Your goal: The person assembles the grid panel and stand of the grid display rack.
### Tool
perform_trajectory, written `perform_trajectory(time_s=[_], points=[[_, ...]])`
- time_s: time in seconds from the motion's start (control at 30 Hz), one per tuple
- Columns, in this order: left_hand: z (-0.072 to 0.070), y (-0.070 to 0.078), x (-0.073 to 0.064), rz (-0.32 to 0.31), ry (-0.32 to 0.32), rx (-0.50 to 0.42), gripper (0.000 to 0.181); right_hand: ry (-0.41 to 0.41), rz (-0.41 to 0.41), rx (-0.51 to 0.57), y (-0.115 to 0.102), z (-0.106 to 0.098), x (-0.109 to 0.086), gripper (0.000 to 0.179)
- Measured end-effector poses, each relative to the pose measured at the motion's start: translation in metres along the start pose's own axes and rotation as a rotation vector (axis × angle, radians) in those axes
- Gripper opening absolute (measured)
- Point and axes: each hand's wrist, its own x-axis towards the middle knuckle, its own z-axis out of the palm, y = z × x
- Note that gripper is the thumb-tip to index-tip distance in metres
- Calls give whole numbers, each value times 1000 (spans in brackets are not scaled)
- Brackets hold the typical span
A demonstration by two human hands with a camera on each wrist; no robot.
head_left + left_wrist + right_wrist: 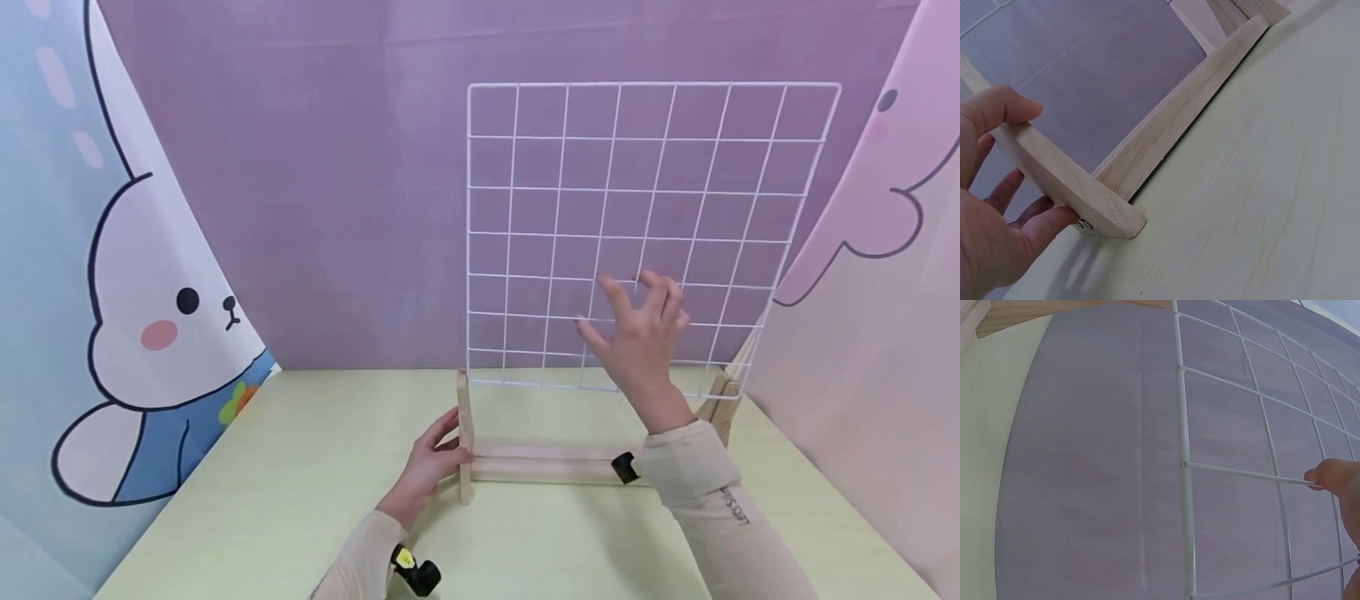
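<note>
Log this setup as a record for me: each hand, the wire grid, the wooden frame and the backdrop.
Left hand: grips the left side piece
Right hand: fingers spread at the wire grid
Grid: white, roughly upright; whether seated in the frame, unclear
Frame: pale wood, crossbar between two side pieces, on the table
Backdrop: purple cloth, cartoon panels either side

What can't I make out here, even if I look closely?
The full dark mark on the wooden side piece: left wrist view, the left hand covers part.
Whether the right hand grips the wire grid or merely touches it: right wrist view, the right edge cuts off most of the hand.
The rest of the pink figure: head view, cut off by the right edge.
</note>
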Motion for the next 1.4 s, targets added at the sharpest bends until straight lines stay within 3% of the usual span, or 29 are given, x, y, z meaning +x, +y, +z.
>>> perform_trajectory(time_s=[0.57, 1.4], points=[[1, -1, -1, 5, -4, -23, 83, 10, 16, 9, -6, 1, 9, 54], [1, 1, -3, -5, -1, -1, 82, 7, -20, 29, -3, 5, 5, 56]])
